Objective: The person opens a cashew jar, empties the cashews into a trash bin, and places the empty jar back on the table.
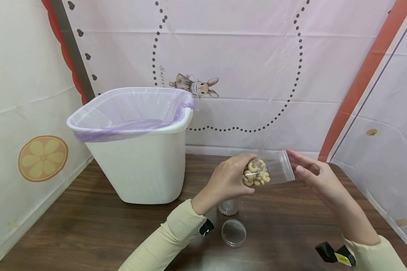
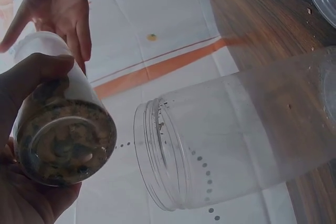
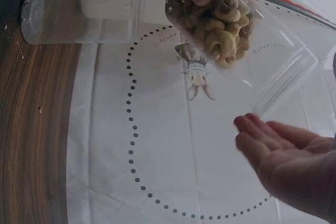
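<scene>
My left hand (image 1: pixel 232 177) grips a clear screw-mouth jar (image 1: pixel 274 169) around its base and holds it on its side above the table. Pale cashews (image 3: pixel 226 35) lie bunched toward the base end. The uncapped mouth points right, toward my right hand (image 1: pixel 320 180), whose palm is turned up with relaxed fingers just by the rim and nothing on it. Below the left hand stands a second clear jar (image 3: pixel 84 14), uncapped, with dark specks near its neck; the left hand partly hides it in the head view. A round clear lid (image 1: pixel 233 233) lies in front of it.
A white bin (image 1: pixel 152 165) with a purple liner (image 1: pixel 112 130) folded over its rim stands at the left on the dark wooden table (image 1: pixel 88 226). Small crumbs (image 3: pixel 40 110) are scattered on the tabletop. Printed cloth (image 1: pixel 240 67) hangs behind and at both sides.
</scene>
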The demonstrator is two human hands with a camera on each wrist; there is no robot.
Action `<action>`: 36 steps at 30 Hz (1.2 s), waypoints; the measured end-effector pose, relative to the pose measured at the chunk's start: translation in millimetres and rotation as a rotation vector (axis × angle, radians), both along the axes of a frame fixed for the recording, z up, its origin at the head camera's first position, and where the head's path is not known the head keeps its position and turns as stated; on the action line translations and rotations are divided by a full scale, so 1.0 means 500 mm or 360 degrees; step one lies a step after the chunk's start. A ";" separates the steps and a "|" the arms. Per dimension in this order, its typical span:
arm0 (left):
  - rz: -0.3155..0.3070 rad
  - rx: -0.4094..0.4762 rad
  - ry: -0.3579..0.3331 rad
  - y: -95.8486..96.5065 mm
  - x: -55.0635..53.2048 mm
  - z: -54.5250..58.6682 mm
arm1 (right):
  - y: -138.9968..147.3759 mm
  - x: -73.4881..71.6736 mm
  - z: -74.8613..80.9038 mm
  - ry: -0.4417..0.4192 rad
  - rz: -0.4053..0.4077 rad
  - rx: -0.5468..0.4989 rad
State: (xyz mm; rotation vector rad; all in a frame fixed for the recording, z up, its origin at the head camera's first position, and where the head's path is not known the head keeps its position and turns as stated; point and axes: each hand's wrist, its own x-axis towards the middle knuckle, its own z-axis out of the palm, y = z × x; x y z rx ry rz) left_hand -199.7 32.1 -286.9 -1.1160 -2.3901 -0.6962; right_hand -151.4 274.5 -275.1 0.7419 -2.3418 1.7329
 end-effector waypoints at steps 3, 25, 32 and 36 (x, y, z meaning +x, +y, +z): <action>0.0019 -0.0005 0.0051 0.000 -0.001 -0.001 | -0.008 0.003 0.001 -0.0055 -0.0245 0.0202; 0.0052 -0.0035 0.0125 -0.002 0.000 -0.004 | -0.029 0.010 0.014 -0.0220 -0.0420 0.0351; -0.0010 0.0016 0.0063 -0.002 -0.003 -0.005 | -0.018 0.000 0.001 -0.0111 -0.0202 0.0095; -0.0036 0.0032 0.0008 -0.002 -0.002 -0.003 | -0.011 -0.003 -0.003 -0.0057 -0.0009 -0.0051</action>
